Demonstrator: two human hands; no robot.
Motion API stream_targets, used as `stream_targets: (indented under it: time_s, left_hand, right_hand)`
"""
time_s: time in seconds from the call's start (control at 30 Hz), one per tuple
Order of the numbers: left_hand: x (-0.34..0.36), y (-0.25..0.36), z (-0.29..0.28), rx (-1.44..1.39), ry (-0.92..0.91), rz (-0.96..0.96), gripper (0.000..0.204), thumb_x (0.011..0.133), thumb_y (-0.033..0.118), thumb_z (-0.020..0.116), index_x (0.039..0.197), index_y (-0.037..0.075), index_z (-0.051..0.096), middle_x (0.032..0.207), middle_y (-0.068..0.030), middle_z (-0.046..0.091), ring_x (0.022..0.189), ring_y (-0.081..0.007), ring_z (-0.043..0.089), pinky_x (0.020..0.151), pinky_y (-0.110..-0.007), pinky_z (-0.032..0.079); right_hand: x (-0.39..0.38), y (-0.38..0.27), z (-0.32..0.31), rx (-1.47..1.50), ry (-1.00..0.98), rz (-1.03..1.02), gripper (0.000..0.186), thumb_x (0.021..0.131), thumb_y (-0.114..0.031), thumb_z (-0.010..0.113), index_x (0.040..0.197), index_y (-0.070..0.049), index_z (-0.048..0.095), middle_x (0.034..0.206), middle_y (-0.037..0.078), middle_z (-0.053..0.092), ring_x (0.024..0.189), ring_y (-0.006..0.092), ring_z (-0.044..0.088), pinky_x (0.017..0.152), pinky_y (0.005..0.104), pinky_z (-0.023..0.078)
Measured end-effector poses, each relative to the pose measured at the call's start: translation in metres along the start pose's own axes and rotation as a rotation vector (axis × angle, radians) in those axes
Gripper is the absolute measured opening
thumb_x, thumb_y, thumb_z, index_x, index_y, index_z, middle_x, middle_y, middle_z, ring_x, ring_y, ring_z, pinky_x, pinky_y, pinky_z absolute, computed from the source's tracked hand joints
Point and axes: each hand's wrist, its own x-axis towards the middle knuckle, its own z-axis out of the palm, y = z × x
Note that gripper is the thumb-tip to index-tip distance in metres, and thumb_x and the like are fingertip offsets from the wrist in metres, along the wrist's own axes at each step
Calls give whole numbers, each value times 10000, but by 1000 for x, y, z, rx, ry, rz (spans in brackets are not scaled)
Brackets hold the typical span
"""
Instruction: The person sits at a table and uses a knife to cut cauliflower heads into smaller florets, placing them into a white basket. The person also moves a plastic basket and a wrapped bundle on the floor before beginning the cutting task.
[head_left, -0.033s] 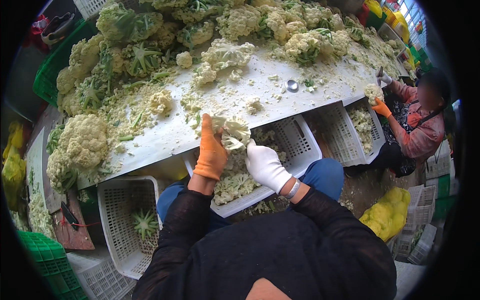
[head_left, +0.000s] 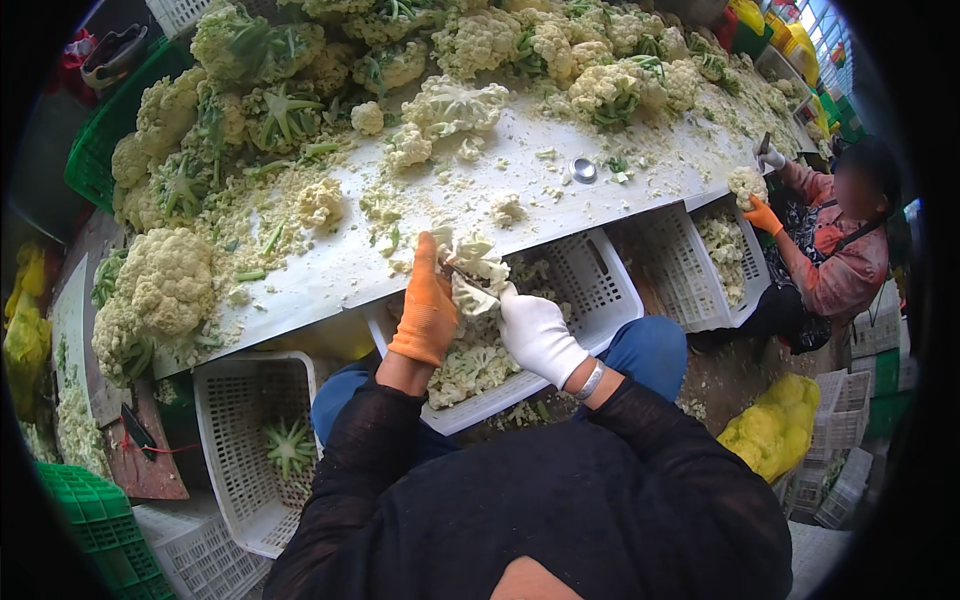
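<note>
From my end, the orange-gloved left hand (head_left: 428, 318) has dipped slightly toward the body, and the cauliflower piece (head_left: 480, 268) now shows a dark gap or edge across it; I judge it's being split or trimmed. It sits above the white crate (head_left: 590, 275), at the table's (head_left: 640, 190) near edge. My left clamps its left side; the white-gloved right hand (head_left: 540, 335) is closed at its right, on what I can't tell. Its long axis seems to slant from far left to near right, branched side apparently up.
</note>
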Motion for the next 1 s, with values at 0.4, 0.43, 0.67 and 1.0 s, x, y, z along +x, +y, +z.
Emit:
stream_targets:
  time_s: [0.4,0.43,0.67,1.0]
  left_hand:
    - [28,-26,-25,549,234,-101,642,942,339,656,1461,14,466,1276,-96,575,1001,-207,586,757,-297,476]
    - [31,-23,-25,561,252,-82,641,943,341,659,1461,17,466,1266,-103,581,992,-207,590,745,-299,482]
    - [53,-15,-24,797,413,206,703,966,421,646,1511,55,395,1094,-115,635,827,-159,611,568,-290,490]
    - [59,-13,-16,509,448,518,350,1066,333,501,925,16,547,747,-25,498,664,-124,466,588,-309,433]
  right_hand:
    - [147,128,17,146,234,366,300,895,-266,624,1019,4,666,944,265,695,964,436,665,851,476,532]
    - [162,127,20,195,186,399,297,892,-262,621,1006,6,680,940,263,697,958,431,668,849,471,533]
    - [135,46,-13,191,181,26,256,913,-249,624,1006,-14,662,857,242,688,875,425,671,808,478,530]
    - [43,-13,-24,166,279,-143,262,945,-130,593,1183,-25,562,771,216,678,702,409,677,626,477,534]
